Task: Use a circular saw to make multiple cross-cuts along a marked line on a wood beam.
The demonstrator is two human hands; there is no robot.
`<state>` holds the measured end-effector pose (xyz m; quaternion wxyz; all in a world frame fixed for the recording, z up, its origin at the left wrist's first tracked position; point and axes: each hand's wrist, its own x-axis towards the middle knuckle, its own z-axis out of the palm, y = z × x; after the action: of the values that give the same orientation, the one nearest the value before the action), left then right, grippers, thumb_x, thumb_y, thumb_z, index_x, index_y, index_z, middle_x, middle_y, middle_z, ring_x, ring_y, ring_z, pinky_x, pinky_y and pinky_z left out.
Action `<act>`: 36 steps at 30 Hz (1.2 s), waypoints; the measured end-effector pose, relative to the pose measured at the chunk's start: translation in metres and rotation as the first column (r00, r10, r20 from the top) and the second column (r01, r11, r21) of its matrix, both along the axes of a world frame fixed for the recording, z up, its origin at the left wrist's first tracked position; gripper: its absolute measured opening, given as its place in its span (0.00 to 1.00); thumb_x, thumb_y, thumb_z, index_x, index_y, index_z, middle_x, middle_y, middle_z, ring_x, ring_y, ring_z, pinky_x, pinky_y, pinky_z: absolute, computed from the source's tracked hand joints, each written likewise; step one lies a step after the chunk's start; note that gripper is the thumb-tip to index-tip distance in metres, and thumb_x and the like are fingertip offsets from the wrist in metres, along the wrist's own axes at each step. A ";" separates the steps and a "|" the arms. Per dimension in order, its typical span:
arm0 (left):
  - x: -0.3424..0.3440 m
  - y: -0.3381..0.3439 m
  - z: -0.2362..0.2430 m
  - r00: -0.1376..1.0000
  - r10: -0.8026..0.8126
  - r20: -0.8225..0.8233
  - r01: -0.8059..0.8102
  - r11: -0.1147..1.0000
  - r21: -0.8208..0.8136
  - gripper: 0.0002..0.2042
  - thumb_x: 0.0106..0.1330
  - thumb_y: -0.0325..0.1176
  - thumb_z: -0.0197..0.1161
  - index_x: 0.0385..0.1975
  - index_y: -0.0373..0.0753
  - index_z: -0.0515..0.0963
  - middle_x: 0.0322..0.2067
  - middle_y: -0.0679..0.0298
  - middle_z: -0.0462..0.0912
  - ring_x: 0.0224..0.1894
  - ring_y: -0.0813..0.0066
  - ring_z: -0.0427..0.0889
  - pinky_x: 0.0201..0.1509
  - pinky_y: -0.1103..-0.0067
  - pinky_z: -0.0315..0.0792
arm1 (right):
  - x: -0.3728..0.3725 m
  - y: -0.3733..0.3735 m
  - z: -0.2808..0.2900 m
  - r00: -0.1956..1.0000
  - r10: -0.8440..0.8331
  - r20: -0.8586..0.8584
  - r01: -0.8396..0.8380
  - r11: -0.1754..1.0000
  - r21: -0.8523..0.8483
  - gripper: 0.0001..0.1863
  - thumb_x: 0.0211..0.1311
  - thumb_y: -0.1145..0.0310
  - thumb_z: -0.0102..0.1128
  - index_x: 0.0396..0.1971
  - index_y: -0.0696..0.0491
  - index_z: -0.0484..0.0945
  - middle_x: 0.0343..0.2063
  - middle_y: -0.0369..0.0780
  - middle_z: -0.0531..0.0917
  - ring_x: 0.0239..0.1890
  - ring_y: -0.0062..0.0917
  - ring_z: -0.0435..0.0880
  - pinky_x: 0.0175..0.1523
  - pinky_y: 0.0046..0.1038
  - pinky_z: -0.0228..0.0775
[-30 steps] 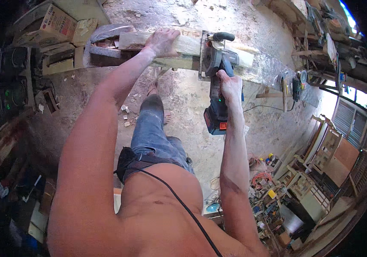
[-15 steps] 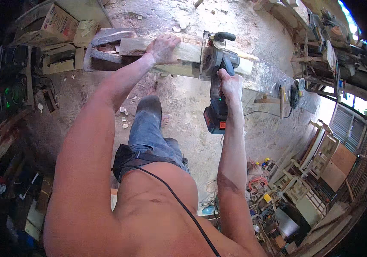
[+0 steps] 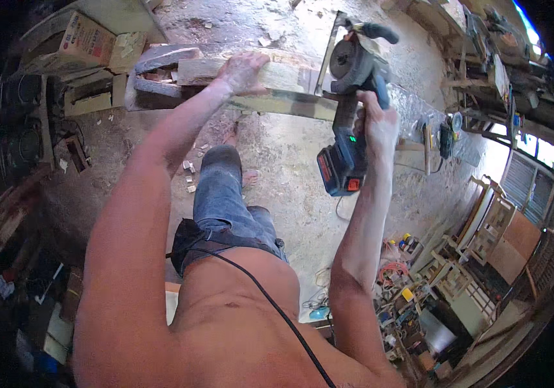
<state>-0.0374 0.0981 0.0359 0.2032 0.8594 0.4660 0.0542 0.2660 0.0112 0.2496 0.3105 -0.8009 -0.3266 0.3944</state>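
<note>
My right hand (image 3: 378,123) is wrapped around the handle of a cordless circular saw (image 3: 353,64). The saw is tilted with its base plate side toward the board, and its battery (image 3: 340,167) hangs below the grip. To its left, my left hand (image 3: 243,72) presses on a pale wooden board (image 3: 282,76), fingers curled over it. That board lies along a narrow wooden bench (image 3: 293,105). A gap shows between the board's visible right end and the saw's plate; the saw hides part of the bench behind it.
A wooden tray-like end (image 3: 168,84) holds scraps at the bench's left. Beyond it stands a cardboard box (image 3: 86,40). Wood chips (image 3: 189,174) litter the floor near my foot. A cluttered shelf (image 3: 484,71) is at right, with tools and cords (image 3: 400,275) lower right.
My right hand has moved the saw right and off the board, tilting it. The board's right stretch past the saw no longer shows. My left hand stays on the board.
</note>
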 end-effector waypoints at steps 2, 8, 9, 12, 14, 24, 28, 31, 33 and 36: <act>0.002 0.006 0.001 0.997 0.005 -0.075 -0.010 0.998 -0.065 0.45 0.56 0.64 0.82 0.70 0.41 0.78 0.63 0.51 0.86 0.68 0.54 0.85 0.73 0.59 0.81 | 0.009 -0.035 0.033 0.999 -0.032 0.002 0.032 0.999 0.012 0.16 0.72 0.58 0.75 0.27 0.51 0.85 0.16 0.30 0.76 0.15 0.17 0.72 0.23 0.27 0.62; 0.001 0.018 -0.003 0.993 -0.032 -0.110 0.020 0.994 -0.110 0.49 0.56 0.65 0.82 0.75 0.43 0.75 0.64 0.48 0.86 0.67 0.46 0.86 0.71 0.54 0.82 | 0.017 -0.150 0.049 0.983 -0.170 0.064 0.175 0.982 -0.077 0.16 0.73 0.56 0.76 0.29 0.53 0.87 0.18 0.26 0.76 0.19 0.13 0.72 0.26 0.26 0.60; 0.000 0.018 -0.005 0.995 -0.026 -0.094 0.016 0.994 -0.111 0.47 0.56 0.62 0.82 0.74 0.43 0.75 0.63 0.47 0.87 0.67 0.47 0.86 0.72 0.54 0.82 | 0.019 -0.168 0.042 0.981 -0.180 0.070 0.187 0.977 -0.107 0.16 0.73 0.57 0.76 0.30 0.53 0.88 0.18 0.26 0.76 0.19 0.13 0.72 0.26 0.26 0.60; -0.005 0.018 -0.009 0.998 -0.042 -0.054 0.039 0.997 -0.064 0.47 0.54 0.64 0.82 0.72 0.44 0.77 0.62 0.46 0.87 0.66 0.44 0.87 0.69 0.51 0.82 | 0.020 -0.215 0.015 0.978 -0.192 0.079 0.203 0.962 -0.183 0.16 0.73 0.58 0.76 0.31 0.56 0.90 0.19 0.27 0.76 0.21 0.12 0.71 0.26 0.27 0.60; -0.007 0.018 -0.012 0.999 -0.032 -0.039 0.031 0.999 -0.045 0.47 0.53 0.67 0.82 0.70 0.45 0.78 0.60 0.46 0.88 0.65 0.43 0.87 0.68 0.51 0.82 | 0.013 -0.244 0.000 0.981 -0.189 0.039 0.192 0.973 -0.129 0.17 0.73 0.58 0.76 0.30 0.55 0.89 0.18 0.27 0.76 0.20 0.12 0.72 0.26 0.28 0.60; -0.018 0.010 -0.044 0.989 -0.140 0.036 0.122 0.943 0.308 0.56 0.50 0.71 0.85 0.77 0.46 0.72 0.68 0.53 0.83 0.74 0.49 0.79 0.78 0.51 0.73 | -0.015 -0.247 -0.021 0.996 -0.057 0.071 0.072 0.971 -0.226 0.29 0.70 0.49 0.76 0.39 0.68 0.88 0.19 0.46 0.81 0.27 0.22 0.81 0.35 0.38 0.73; -0.058 0.009 -0.045 0.983 0.052 -0.178 0.002 0.957 0.292 0.55 0.48 0.70 0.85 0.74 0.45 0.74 0.67 0.54 0.84 0.73 0.50 0.81 0.76 0.53 0.74 | -0.025 -0.195 -0.033 0.982 0.073 0.172 -0.037 0.979 -0.200 0.33 0.66 0.45 0.71 0.36 0.68 0.87 0.20 0.53 0.82 0.26 0.36 0.87 0.39 0.44 0.78; -0.067 0.006 -0.043 0.994 0.040 -0.100 -0.024 0.987 0.159 0.50 0.47 0.68 0.86 0.67 0.42 0.77 0.64 0.53 0.85 0.69 0.50 0.84 0.73 0.56 0.76 | -0.040 -0.162 -0.046 0.989 0.078 0.128 -0.051 0.977 -0.205 0.33 0.65 0.44 0.69 0.34 0.69 0.86 0.21 0.54 0.83 0.28 0.41 0.89 0.41 0.45 0.79; -0.066 0.002 -0.039 0.998 0.043 -0.055 -0.032 0.981 0.190 0.46 0.47 0.65 0.86 0.61 0.40 0.78 0.63 0.52 0.86 0.67 0.50 0.86 0.71 0.57 0.77 | -0.045 -0.144 -0.053 0.992 0.072 0.102 -0.045 0.969 -0.244 0.30 0.66 0.47 0.70 0.32 0.68 0.87 0.20 0.48 0.83 0.27 0.35 0.87 0.39 0.42 0.77; -0.062 -0.002 -0.029 0.999 0.028 -0.044 -0.019 0.982 0.188 0.45 0.50 0.63 0.85 0.63 0.38 0.80 0.60 0.51 0.88 0.64 0.48 0.86 0.68 0.56 0.78 | -0.053 -0.128 -0.061 0.995 0.060 0.079 -0.035 0.958 -0.284 0.27 0.66 0.50 0.72 0.31 0.66 0.87 0.19 0.42 0.83 0.25 0.28 0.83 0.36 0.39 0.75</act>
<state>-0.0993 0.0963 0.0072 0.1097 0.8703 0.4735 0.0802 0.2129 -0.1170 0.1882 0.1691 -0.8452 -0.2993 0.4093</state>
